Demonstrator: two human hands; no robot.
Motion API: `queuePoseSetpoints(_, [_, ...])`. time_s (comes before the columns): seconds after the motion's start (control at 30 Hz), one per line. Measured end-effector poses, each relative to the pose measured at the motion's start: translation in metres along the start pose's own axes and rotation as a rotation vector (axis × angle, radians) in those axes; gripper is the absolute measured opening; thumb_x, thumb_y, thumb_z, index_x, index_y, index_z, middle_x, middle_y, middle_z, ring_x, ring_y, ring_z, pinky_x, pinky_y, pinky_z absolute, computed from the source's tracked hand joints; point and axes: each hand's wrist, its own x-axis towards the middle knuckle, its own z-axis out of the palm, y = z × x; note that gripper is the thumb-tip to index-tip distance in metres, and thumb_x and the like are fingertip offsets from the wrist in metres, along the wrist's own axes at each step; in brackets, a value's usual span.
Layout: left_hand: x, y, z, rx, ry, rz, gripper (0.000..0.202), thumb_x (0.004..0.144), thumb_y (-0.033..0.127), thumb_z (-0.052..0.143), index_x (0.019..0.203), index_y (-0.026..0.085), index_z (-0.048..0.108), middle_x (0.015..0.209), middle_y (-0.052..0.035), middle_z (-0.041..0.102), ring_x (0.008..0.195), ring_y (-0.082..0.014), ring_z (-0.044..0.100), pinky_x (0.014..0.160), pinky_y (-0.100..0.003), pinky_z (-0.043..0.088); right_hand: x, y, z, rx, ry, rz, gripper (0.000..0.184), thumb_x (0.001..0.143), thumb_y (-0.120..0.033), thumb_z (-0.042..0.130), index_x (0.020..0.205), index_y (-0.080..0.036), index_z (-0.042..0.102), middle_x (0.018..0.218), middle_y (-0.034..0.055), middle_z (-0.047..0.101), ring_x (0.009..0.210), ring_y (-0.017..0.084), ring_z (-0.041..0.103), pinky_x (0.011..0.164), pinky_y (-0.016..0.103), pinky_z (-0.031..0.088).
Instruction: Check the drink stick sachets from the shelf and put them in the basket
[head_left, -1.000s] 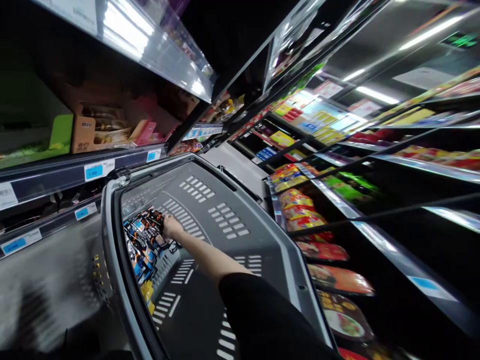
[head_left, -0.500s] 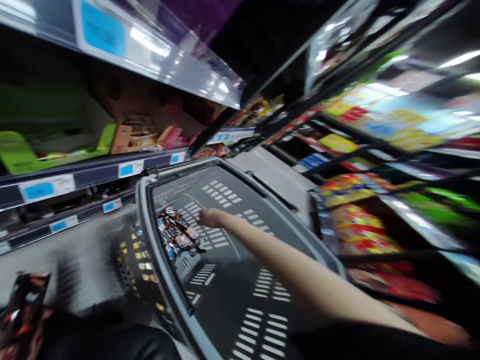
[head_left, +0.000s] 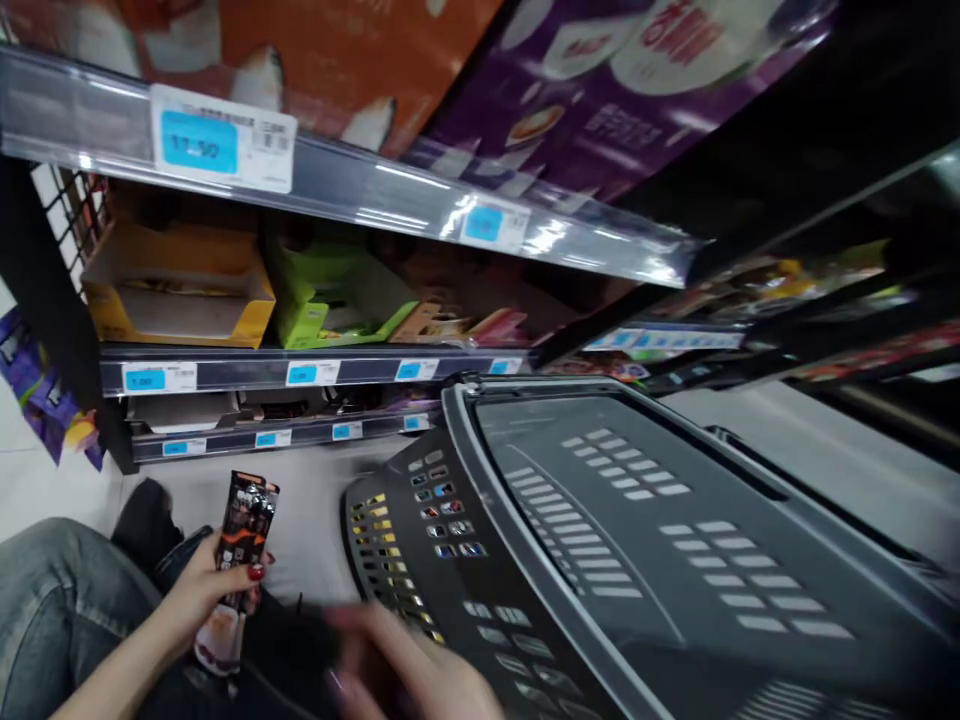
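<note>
My left hand [head_left: 199, 590], with red nails, grips long narrow snack packets [head_left: 244, 520], black with orange marks, standing upright above my lap. How many there are I cannot tell. My right hand [head_left: 420, 665] is blurred at the bottom of the view, between the packets and the basket. Its thumb and forefinger look apart, and nothing shows between them. Right beside it stands a grey shopping basket [head_left: 517, 570] with slotted walls. Small coloured things show through the slots of its near side; the basket's bottom at that end is hidden by the wall.
Low shelves ahead hold a yellow carton [head_left: 180, 325], a green carton [head_left: 304, 315] and others, with price tags [head_left: 313, 373] along the edges. Above them, a shelf lip [head_left: 352, 200] juts out under orange and purple bags. A purple packet [head_left: 49, 390] hangs at left.
My right arm has come out of the basket, where its hand was beside dark packets. The view has turned left, and my left hand with its packets now shows fully.
</note>
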Motion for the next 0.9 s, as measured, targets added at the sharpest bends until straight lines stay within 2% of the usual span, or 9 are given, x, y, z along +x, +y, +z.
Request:
queuePoseSetpoints(0.03, [0.000, 0.001, -0.001, 0.063, 0.027, 0.037, 0.034, 0.059, 0.028, 0.073, 0.086, 0.013, 0.058, 0.075, -0.0035, 0.062, 0.054, -0.0140, 0.053, 0.052, -0.028, 0.042, 0.006, -0.005, 0.023, 0.038, -0.131, -0.005, 0.014, 0.079, -0.036, 0.059, 0.084, -0.023, 0.060, 0.063, -0.0006, 0.061, 0.056, 0.015, 0.057, 0.056, 0.025, 0.045])
queuePoseSetpoints(0.17, [0.002, 0.000, -0.009, 0.322, 0.136, 0.225, 0.029, 0.063, 0.016, 0.063, 0.091, 0.016, 0.056, 0.085, -0.0052, 0.064, 0.082, -0.0234, 0.059, 0.076, -0.035, 0.044, 0.040, -0.006, 0.095, 0.024, -0.103, 0.146, 0.019, 0.073, -0.028, 0.059, 0.082, -0.020, 0.045, 0.065, 0.0008, 0.058, 0.060, 0.018, 0.057, 0.056, 0.027, 0.041])
queuePoseSetpoints(0.3, [-0.001, -0.010, -0.011, 0.539, 0.203, 0.335, 0.043, 0.069, 0.015, 0.055, 0.111, 0.018, 0.050, 0.108, -0.0111, 0.060, 0.102, -0.0294, 0.055, 0.090, -0.041, 0.037, 0.044, 0.011, 0.121, 0.103, -0.093, 0.202, 0.026, 0.073, -0.035, 0.060, 0.085, -0.020, 0.041, 0.073, 0.0037, 0.063, 0.067, 0.020, 0.060, 0.058, 0.028, 0.041])
queuePoseSetpoints(0.47, [0.004, -0.022, -0.010, 0.622, 0.163, 0.268, 0.067, 0.051, 0.013, 0.073, 0.114, 0.018, 0.048, 0.112, -0.0126, 0.059, 0.104, -0.0340, 0.054, 0.090, -0.043, 0.037, 0.034, 0.030, 0.116, 0.448, -0.096, 0.264, 0.016, 0.078, -0.032, 0.054, 0.085, -0.020, 0.045, 0.077, 0.0036, 0.066, 0.072, 0.020, 0.062, 0.065, 0.030, 0.045])
queuePoseSetpoints(0.57, [0.007, -0.022, -0.010, 0.474, 0.072, 0.197, 0.071, 0.043, 0.019, 0.081, 0.108, 0.019, 0.052, 0.101, -0.0088, 0.063, 0.095, -0.0314, 0.057, 0.083, -0.039, 0.042, 0.037, 0.036, 0.111, 0.625, -0.056, 0.333, 0.017, 0.071, -0.027, 0.060, 0.081, -0.019, 0.049, 0.075, 0.0018, 0.065, 0.074, 0.019, 0.060, 0.068, 0.029, 0.044])
queuePoseSetpoints(0.63, [0.006, -0.018, -0.008, 0.318, 0.022, 0.144, 0.068, 0.042, 0.024, 0.083, 0.103, 0.019, 0.055, 0.094, -0.0062, 0.065, 0.090, -0.0280, 0.059, 0.080, -0.035, 0.045, 0.042, 0.038, 0.106, 0.839, -0.043, 0.431, 0.019, 0.067, -0.025, 0.061, 0.081, -0.018, 0.051, 0.072, -0.0001, 0.063, 0.068, 0.017, 0.057, 0.062, 0.027, 0.043])
queuePoseSetpoints(0.73, [0.002, -0.011, -0.006, 0.073, 0.007, 0.005, 0.055, 0.047, 0.025, 0.082, 0.098, 0.017, 0.061, 0.081, -0.0023, 0.065, 0.065, -0.0164, 0.059, 0.059, -0.026, 0.046, 0.047, 0.037, 0.093, 1.231, -0.065, 0.542, 0.022, 0.067, -0.031, 0.060, 0.083, -0.019, 0.050, 0.061, -0.0041, 0.054, 0.053, 0.012, 0.050, 0.051, 0.023, 0.038])
queuePoseSetpoints(0.8, [0.000, -0.009, -0.004, 0.000, 0.045, -0.079, 0.049, 0.050, 0.020, 0.082, 0.094, 0.015, 0.063, 0.077, -0.0011, 0.065, 0.046, -0.0078, 0.049, 0.043, -0.021, 0.037, 0.051, 0.035, 0.080, 1.485, -0.014, 0.494, 0.022, 0.068, -0.031, 0.062, 0.081, -0.019, 0.050, 0.056, -0.0072, 0.045, 0.045, 0.007, 0.042, 0.046, 0.019, 0.034])
queuePoseSetpoints(0.9, [-0.002, -0.010, -0.001, -0.010, 0.070, -0.127, 0.039, 0.052, 0.021, 0.083, 0.085, 0.013, 0.066, 0.066, -0.0004, 0.063, 0.039, -0.0053, 0.044, 0.038, -0.019, 0.032, 0.055, 0.032, 0.064, 1.746, 0.128, 0.362, 0.020, 0.068, -0.020, 0.068, 0.078, -0.019, 0.050, 0.054, -0.0091, 0.037, 0.041, 0.003, 0.032, 0.042, 0.014, 0.028])
